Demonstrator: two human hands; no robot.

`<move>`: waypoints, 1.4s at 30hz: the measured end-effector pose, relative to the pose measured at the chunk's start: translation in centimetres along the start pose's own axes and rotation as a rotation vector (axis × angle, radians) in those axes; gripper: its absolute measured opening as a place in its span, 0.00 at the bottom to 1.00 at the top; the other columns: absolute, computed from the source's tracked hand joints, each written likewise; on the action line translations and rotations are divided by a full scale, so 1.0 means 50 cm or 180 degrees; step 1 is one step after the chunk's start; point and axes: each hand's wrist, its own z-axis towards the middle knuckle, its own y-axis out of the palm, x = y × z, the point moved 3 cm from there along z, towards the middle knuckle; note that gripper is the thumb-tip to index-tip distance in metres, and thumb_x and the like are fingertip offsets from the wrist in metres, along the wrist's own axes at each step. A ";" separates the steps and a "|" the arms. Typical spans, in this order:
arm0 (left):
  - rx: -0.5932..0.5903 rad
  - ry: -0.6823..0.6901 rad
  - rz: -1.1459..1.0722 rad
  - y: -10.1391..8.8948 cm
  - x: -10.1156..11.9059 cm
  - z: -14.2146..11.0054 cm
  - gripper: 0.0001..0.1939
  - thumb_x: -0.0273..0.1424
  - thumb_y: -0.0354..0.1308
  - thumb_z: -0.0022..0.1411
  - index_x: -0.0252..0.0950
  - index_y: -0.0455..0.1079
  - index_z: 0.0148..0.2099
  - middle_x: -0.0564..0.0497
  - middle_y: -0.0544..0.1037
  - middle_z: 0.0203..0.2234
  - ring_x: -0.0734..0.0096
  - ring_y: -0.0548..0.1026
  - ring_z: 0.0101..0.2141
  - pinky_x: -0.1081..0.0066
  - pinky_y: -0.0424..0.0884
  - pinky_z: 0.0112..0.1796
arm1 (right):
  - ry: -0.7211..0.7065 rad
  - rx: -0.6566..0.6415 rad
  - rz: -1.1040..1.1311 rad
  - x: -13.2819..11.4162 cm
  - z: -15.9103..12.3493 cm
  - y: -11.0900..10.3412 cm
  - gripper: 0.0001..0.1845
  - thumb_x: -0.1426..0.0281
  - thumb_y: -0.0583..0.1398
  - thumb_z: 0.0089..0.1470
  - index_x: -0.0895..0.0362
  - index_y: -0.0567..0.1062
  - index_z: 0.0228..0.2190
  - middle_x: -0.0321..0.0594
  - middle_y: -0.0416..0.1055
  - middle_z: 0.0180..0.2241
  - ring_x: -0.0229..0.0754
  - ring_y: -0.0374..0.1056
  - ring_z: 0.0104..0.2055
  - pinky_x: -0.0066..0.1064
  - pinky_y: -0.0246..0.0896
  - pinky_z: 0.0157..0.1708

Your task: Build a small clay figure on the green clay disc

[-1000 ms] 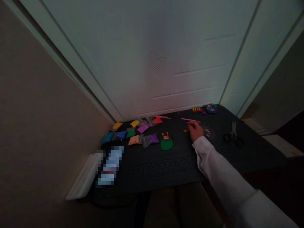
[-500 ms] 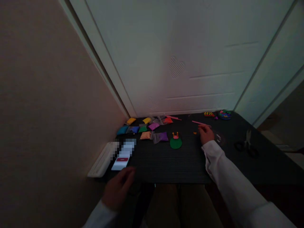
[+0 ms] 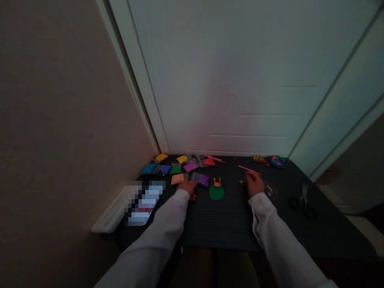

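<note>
My left hand (image 3: pixel 187 187) is over the table beside a bag of purple clay (image 3: pixel 203 180) and a bag of peach clay (image 3: pixel 178 179). Its fingertips point right, look slightly apart, and show nothing between them. To its right lies a green rounded clay piece (image 3: pixel 216 193) with a pink part (image 3: pixel 217 185) and two orange stalks at its top. My right hand (image 3: pixel 255 185) has its fingers pinched together at the near side of a pink stick tool (image 3: pixel 249 169); what they hold is too small to make out. A small orange bit (image 3: pixel 241 181) lies left of this hand.
Several colored clay bags, such as a green one (image 3: pixel 175 169), lie at the back left. A phone (image 3: pixel 147 204) is at the left. Scissors (image 3: pixel 303 203) rest at the right, near a clear disc (image 3: pixel 271 193). Colorful clay pieces (image 3: pixel 277 161) stand at the back right.
My left hand came into view from the lower left and reached forward to the clay bags. My right hand stays pinched near the pink stick tool. The camera view has shifted.
</note>
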 end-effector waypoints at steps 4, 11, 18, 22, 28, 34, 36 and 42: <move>0.0045 0.0168 -0.0174 0.008 0.006 0.021 0.10 0.31 0.42 0.56 0.32 0.60 0.34 0.53 0.70 0.17 0.78 0.69 0.17 0.76 0.66 0.19 | 0.0016 0.0001 0.0023 -0.007 -0.004 0.000 0.14 0.65 0.53 0.38 0.59 0.70 0.29 0.38 0.67 0.25 0.38 0.62 0.27 0.30 0.56 0.29; 0.1003 0.0802 0.0160 -0.008 0.039 0.009 0.11 0.34 0.42 0.53 0.35 0.62 0.35 0.50 0.70 0.28 0.71 0.69 0.32 0.70 0.64 0.35 | 0.0037 0.0044 0.0030 0.000 -0.002 0.000 0.15 0.63 0.53 0.38 0.58 0.70 0.29 0.37 0.67 0.24 0.38 0.62 0.26 0.31 0.57 0.28; 0.1140 0.1398 0.0589 0.005 0.076 0.008 0.16 0.30 0.45 0.52 0.34 0.60 0.44 0.47 0.69 0.34 0.69 0.67 0.36 0.71 0.62 0.37 | 0.0004 0.0008 -0.0028 0.001 -0.001 -0.001 0.15 0.63 0.54 0.38 0.58 0.70 0.28 0.37 0.67 0.24 0.39 0.63 0.26 0.31 0.56 0.29; 0.1219 0.1490 0.0787 0.002 0.082 0.003 0.18 0.27 0.44 0.51 0.31 0.60 0.46 0.44 0.67 0.39 0.65 0.64 0.41 0.69 0.59 0.41 | -0.0003 -0.0017 -0.0002 0.006 0.001 0.001 0.15 0.63 0.53 0.38 0.58 0.70 0.29 0.37 0.67 0.24 0.38 0.62 0.26 0.31 0.57 0.29; 0.1280 0.2151 0.1763 0.021 0.095 -0.012 0.17 0.34 0.42 0.54 0.37 0.61 0.46 0.47 0.66 0.41 0.63 0.60 0.44 0.65 0.54 0.44 | 0.0018 -0.0014 0.0000 0.009 0.001 -0.001 0.15 0.63 0.53 0.38 0.58 0.70 0.29 0.37 0.67 0.25 0.38 0.63 0.26 0.31 0.57 0.28; 0.1229 0.1899 0.1915 0.030 0.093 -0.001 0.19 0.37 0.37 0.56 0.35 0.64 0.40 0.44 0.68 0.38 0.62 0.63 0.40 0.63 0.56 0.40 | -0.0015 0.0047 -0.0014 0.007 0.002 -0.004 0.15 0.63 0.54 0.36 0.58 0.71 0.28 0.37 0.68 0.25 0.38 0.62 0.26 0.31 0.56 0.28; 0.1205 0.1833 0.1965 0.029 0.096 -0.003 0.19 0.37 0.36 0.56 0.34 0.65 0.39 0.44 0.69 0.37 0.62 0.64 0.40 0.64 0.57 0.39 | -0.0019 0.0062 -0.0015 0.006 0.002 -0.004 0.15 0.63 0.54 0.36 0.58 0.71 0.27 0.37 0.68 0.24 0.39 0.62 0.26 0.31 0.57 0.28; 0.1210 0.1705 0.2051 0.026 0.106 -0.020 0.18 0.36 0.37 0.56 0.33 0.65 0.38 0.43 0.69 0.38 0.63 0.64 0.40 0.64 0.56 0.40 | -0.0018 0.0060 -0.0076 0.001 -0.001 -0.004 0.14 0.64 0.53 0.36 0.58 0.71 0.26 0.36 0.68 0.23 0.39 0.62 0.26 0.31 0.57 0.28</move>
